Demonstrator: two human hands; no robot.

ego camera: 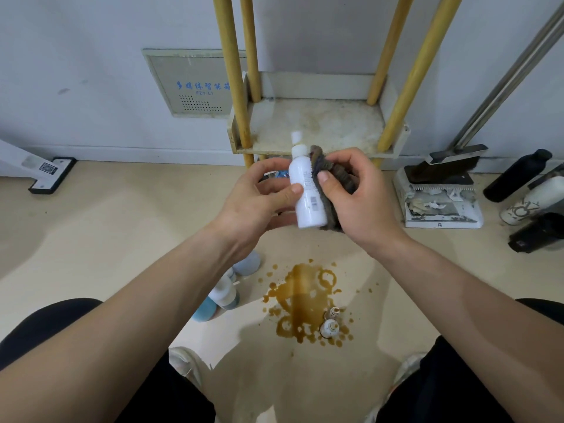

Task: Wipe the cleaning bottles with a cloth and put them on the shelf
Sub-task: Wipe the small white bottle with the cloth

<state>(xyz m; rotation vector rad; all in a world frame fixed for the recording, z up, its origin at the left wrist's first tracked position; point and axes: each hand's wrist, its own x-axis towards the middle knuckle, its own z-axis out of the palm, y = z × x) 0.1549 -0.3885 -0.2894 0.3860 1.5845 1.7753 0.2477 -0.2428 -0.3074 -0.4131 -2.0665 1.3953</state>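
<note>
White bottle (306, 190) stands upright between both hands, above the floor before the shelf (317, 126): left hand (259, 196) grips its side, right hand (354, 193) presses the grey cloth (338, 175) against it.

From my feed I see 2 bare forearms with no sleeves, bare hands (305, 203) without rings, black trousers (45, 325) and pale shoes (186, 361).
</note>
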